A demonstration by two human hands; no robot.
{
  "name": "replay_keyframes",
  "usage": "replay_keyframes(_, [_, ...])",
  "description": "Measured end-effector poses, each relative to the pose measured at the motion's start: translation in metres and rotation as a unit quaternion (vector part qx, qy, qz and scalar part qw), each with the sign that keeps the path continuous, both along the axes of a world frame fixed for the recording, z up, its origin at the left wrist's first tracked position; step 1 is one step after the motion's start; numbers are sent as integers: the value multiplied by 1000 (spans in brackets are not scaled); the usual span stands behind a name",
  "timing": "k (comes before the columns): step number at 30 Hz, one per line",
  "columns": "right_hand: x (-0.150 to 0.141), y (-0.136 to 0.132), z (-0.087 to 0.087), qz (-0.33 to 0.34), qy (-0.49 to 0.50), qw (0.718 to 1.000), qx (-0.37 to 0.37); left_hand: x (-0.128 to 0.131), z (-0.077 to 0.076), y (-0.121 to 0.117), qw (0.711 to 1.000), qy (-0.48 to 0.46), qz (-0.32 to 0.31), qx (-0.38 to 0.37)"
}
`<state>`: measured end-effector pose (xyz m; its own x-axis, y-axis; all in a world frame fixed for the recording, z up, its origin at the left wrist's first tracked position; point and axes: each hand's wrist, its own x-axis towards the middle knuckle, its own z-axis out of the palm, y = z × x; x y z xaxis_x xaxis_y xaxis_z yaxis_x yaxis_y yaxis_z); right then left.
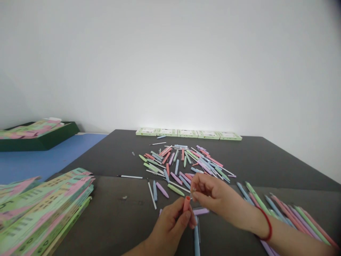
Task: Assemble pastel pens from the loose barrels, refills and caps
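My left hand (170,224) is closed round a short pink pen barrel (187,203), held upright near the table's front. My right hand (213,197), with a red band on the wrist, pinches something small just above the barrel's open end; I cannot make out what it is. Beyond both hands lies a scattered heap of pastel pen parts (183,163): pink, blue, green and purple barrels and thin white refills. A blue pen (196,238) lies under my left hand.
A row of assembled pastel pens (279,209) lies at the right on the dark table (114,213). A stack of pink and green cards (45,206) sits at the left. Green boxes (188,133) line the far edge. A dark tray of cards (39,137) stands on a blue surface.
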<state>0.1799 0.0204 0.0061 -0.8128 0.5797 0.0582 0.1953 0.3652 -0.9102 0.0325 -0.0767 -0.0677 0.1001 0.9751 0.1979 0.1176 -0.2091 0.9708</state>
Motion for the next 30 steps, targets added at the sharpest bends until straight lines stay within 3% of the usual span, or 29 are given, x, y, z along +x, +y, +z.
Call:
replay_keyframes(3, [2, -10, -8, -13, 20, 999, -24, 0, 0, 0, 1000, -1, -4, 7])
replay_keyframes(7, [-1, -13, -11, -39, 28, 999, 7, -2, -4, 1, 1000, 13, -12, 17])
replay_keyframes(12, [0, -16, -15, 15, 10, 1000, 3, -4, -7, 3, 999, 15, -22, 20])
replay_keyframes(18, [3, -24, -7, 11, 3, 1000, 27, -3, -5, 2, 1000, 12, -14, 17])
replay_keyframes(21, [5, -21, -2, 0, -14, 996, 91, -3, -3, 2, 1000, 18, -14, 19])
replay_keyframes(24, [10, 6, 0, -69, -84, 970, 216, -3, -2, 2, 999, 27, -19, 20])
replay_keyframes(26, [12, 36, -1, -100, -194, 929, 299, -2, -2, 2, 999, 29, -22, 23])
replay_keyframes(30, [2, 98, -14, -117, -277, 893, 335, -1, -3, 2, 999, 9, -21, 28])
